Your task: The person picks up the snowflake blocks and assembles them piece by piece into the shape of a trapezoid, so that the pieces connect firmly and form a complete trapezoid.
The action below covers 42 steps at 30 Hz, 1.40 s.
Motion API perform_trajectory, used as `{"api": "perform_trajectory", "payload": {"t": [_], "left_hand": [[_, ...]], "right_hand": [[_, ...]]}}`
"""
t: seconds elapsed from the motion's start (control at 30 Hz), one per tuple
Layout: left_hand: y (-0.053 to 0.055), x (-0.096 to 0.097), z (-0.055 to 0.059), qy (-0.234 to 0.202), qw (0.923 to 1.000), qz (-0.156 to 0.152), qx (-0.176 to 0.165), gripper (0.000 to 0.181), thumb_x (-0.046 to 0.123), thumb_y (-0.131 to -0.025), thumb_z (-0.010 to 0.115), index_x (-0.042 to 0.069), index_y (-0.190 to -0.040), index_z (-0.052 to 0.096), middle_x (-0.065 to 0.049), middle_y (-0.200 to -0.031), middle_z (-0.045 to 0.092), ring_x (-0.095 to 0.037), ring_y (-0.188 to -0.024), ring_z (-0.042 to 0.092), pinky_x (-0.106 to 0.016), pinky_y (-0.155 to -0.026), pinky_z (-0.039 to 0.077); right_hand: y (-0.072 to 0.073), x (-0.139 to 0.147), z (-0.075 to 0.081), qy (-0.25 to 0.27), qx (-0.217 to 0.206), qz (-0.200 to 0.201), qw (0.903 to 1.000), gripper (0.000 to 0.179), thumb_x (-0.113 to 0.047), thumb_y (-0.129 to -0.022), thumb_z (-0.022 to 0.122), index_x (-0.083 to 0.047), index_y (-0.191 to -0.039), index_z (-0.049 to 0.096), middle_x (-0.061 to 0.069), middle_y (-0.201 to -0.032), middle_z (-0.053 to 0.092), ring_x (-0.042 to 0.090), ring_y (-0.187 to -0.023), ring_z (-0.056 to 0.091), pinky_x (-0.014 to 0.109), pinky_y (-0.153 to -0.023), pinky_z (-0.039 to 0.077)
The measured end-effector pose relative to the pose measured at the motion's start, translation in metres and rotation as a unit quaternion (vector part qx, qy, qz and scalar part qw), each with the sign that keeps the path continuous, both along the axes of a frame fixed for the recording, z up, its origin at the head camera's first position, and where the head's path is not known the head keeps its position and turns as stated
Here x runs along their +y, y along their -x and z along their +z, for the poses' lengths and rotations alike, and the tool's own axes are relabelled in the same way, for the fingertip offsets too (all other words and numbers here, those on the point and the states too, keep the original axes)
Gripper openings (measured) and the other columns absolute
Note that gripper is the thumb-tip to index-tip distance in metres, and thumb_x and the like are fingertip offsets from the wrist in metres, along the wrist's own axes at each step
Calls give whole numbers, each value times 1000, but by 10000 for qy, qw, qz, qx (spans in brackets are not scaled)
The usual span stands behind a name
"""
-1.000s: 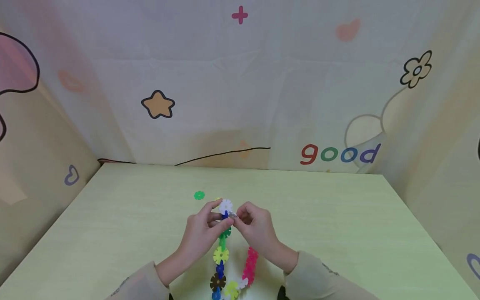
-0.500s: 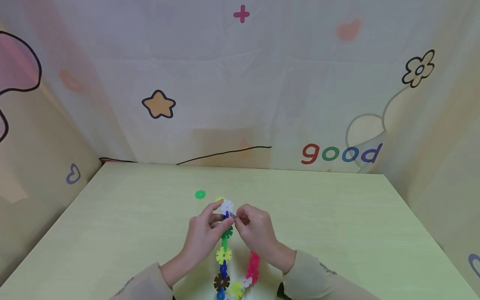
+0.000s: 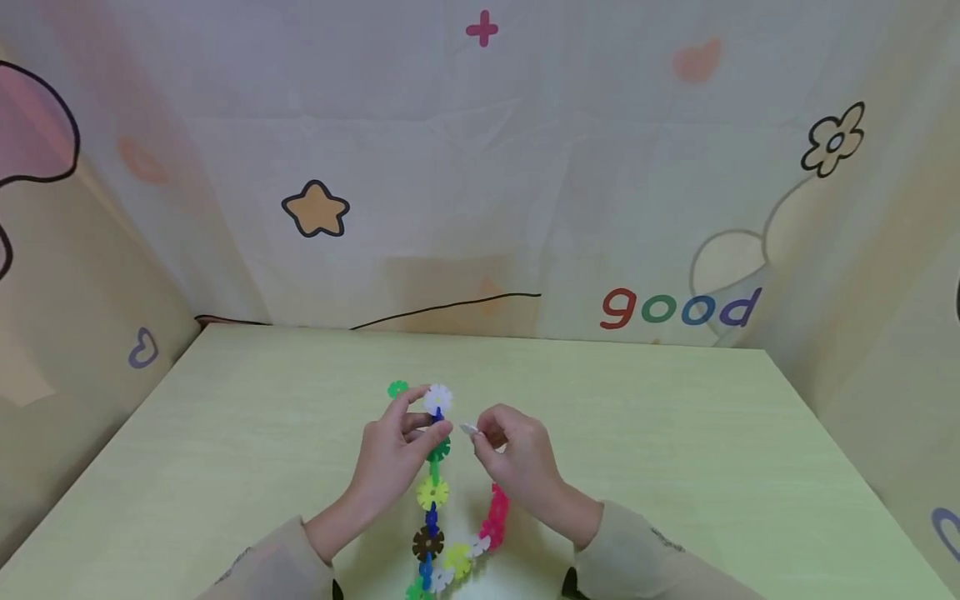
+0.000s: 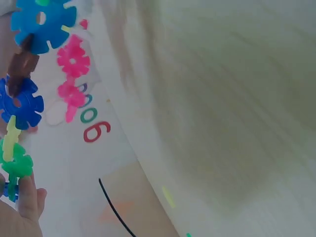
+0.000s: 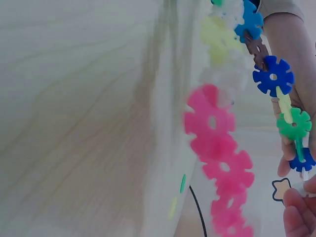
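In the head view, a chain of interlocking flower-shaped plastic discs [image 3: 432,493] hangs upright from my left hand [image 3: 390,458]. My left thumb and fingers pinch it near the top, just below a white disc [image 3: 438,398]. Green, yellow, blue and brown discs follow downward. The chain bends near the table's front and rises to a pink section [image 3: 495,517]. My right hand [image 3: 521,458] pinches a small white disc [image 3: 468,429], seen edge-on, apart from the chain's top. Whether the pink section's upper end is held is hidden behind my right hand.
A loose green disc [image 3: 397,389] lies on the pale table [image 3: 637,433] beyond my left hand. A yellow disc [image 5: 172,207] shows near it in the right wrist view. A printed curtain [image 3: 450,167] stands behind the table's back edge.
My left hand has moved left and slightly up with the chain. A gap now separates the chain's top from the small white disc in my right hand, which has hardly moved.
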<state>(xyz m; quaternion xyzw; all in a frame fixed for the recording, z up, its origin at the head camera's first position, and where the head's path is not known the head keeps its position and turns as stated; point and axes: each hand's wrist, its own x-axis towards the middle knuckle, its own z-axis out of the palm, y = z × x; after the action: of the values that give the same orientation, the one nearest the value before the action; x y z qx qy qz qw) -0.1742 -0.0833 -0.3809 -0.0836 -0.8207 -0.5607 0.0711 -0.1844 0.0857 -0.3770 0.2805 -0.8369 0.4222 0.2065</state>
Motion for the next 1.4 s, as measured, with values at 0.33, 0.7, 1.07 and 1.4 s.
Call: {"api": "perform_trajectory", "payload": {"t": [0.33, 0.7, 1.07, 1.4], "left_hand": [[-2, -1, 1, -49, 10000, -74, -22, 57, 34, -75, 67, 21, -126, 44, -10, -97, 67, -11, -74, 66, -21, -64, 52], [-5, 10, -6, -58, 9994, -350, 40, 51, 27, -78, 66, 17, -124, 46, -13, -98, 67, -8, -71, 66, -18, -61, 51], [-6, 12, -9, -110, 9992, -373, 8, 56, 38, -76, 64, 15, -125, 46, -11, -99, 67, -6, -73, 66, -18, -63, 51], [-8, 14, -8, -24, 9991, -233, 344, 54, 34, -77, 65, 13, -124, 48, -12, -95, 68, -7, -70, 66, -16, -59, 50]], "right_hand": [[2, 6, 3, -68, -865, -32, 9962, 8, -6, -75, 68, -8, -77, 61, 0, -72, 59, 5, -61, 51, 16, -59, 48], [2, 2, 2, -185, -730, 82, 9971, 7, -5, -75, 68, -8, -73, 61, 0, -67, 59, 5, -58, 50, 15, -56, 47], [0, -3, 2, -491, 89, -45, 9987, 11, -4, -71, 71, -6, -70, 61, 0, -65, 57, 6, -59, 53, 12, -56, 46], [2, -5, 5, -604, 230, -91, 9979, 12, -2, -71, 71, -6, -66, 61, -1, -62, 55, 5, -55, 48, 12, -53, 43]]}}
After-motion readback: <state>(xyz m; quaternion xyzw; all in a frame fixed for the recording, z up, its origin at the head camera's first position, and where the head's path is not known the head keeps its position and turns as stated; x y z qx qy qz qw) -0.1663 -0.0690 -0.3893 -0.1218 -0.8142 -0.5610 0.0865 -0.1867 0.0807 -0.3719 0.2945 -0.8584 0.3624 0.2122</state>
